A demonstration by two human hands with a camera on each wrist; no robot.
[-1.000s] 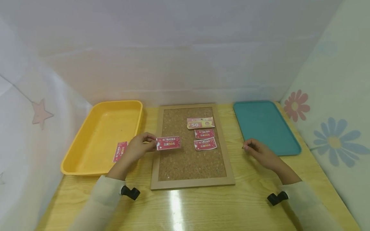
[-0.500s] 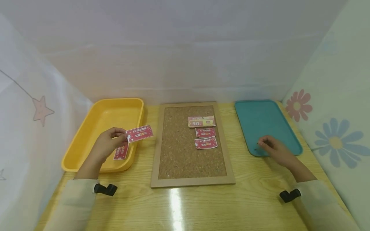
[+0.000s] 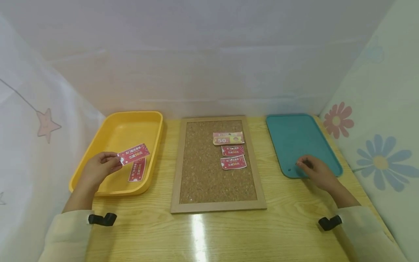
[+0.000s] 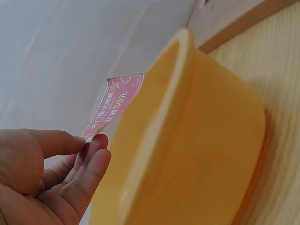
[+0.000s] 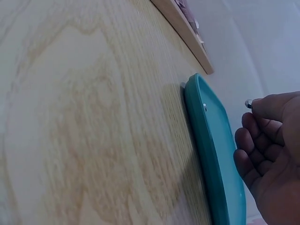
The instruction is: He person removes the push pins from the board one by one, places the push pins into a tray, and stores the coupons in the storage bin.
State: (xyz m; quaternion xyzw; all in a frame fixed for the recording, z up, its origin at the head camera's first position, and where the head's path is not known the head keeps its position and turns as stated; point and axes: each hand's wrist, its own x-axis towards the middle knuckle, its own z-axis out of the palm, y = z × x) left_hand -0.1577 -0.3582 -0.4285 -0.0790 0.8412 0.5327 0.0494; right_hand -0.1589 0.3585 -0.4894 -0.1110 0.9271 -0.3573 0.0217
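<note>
My left hand (image 3: 98,169) pinches a red and pink coupon (image 3: 133,154) by its left end, over the yellow tub (image 3: 74,183). In the left wrist view the coupon (image 4: 115,103) tilts up from thumb and fingertips, beside the tub's wall (image 4: 206,136). Another red coupon (image 3: 136,171) lies inside the tub, partly covered by the held one. My right hand (image 3: 318,174) is over the near edge of the teal tray (image 3: 301,140). Between its thumb and finger is a small silvery thumbtack (image 5: 248,103). A similar small piece (image 5: 205,107) lies on the tray.
A wood-framed corkboard (image 3: 209,178) lies between tub and tray. On its upper right are a yellow and pink coupon (image 3: 228,138) and two red coupons, the upper (image 3: 233,150) and the lower (image 3: 233,162). White cloth walls (image 3: 209,72) enclose the table (image 3: 235,236).
My left hand has carried the coupon leftward from above the corkboard to over the tub. My right hand has moved right, from the table to the tray, where a small dark piece now lies.
</note>
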